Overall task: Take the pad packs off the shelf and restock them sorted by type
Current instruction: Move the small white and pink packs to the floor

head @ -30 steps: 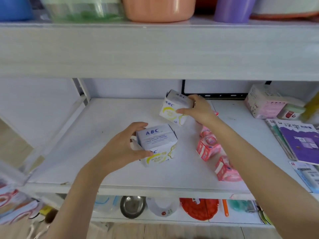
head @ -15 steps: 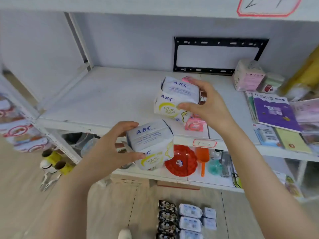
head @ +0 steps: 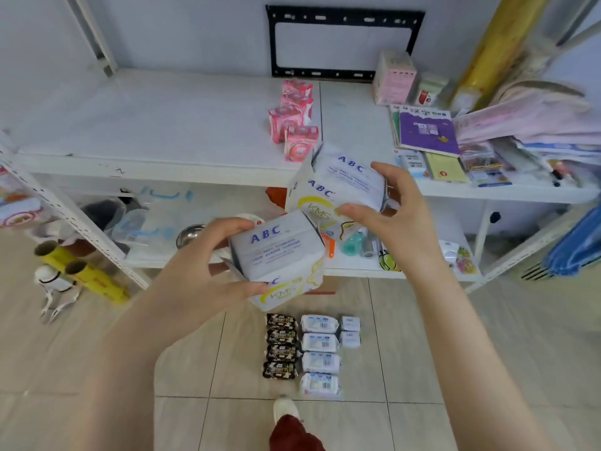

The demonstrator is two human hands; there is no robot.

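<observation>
My left hand (head: 208, 271) grips a white ABC pad pack (head: 279, 255) with yellow print, held in the air in front of the shelf (head: 146, 131). My right hand (head: 393, 209) grips a second white ABC pad pack (head: 338, 183) just above and to the right of the first. Several pink pad packs (head: 294, 120) stand in a row on the shelf near its middle. On the floor below lie sorted rows of packs: dark ones (head: 280, 346), white-blue ones (head: 320, 351) and two small white ones (head: 350, 332).
Books (head: 426, 128), a pink box (head: 395, 78) and folded cloth (head: 533, 118) crowd the shelf's right side. The lower shelf holds a metal bowl (head: 190, 232) and small wares. Yellow rolls (head: 84, 276) lie on the tiled floor at left. My foot (head: 286, 410) stands near the floor rows.
Both hands have pulled the two ABC packs off the shelf and back toward me. The view has tilted down, revealing the floor and the sorted rows.
</observation>
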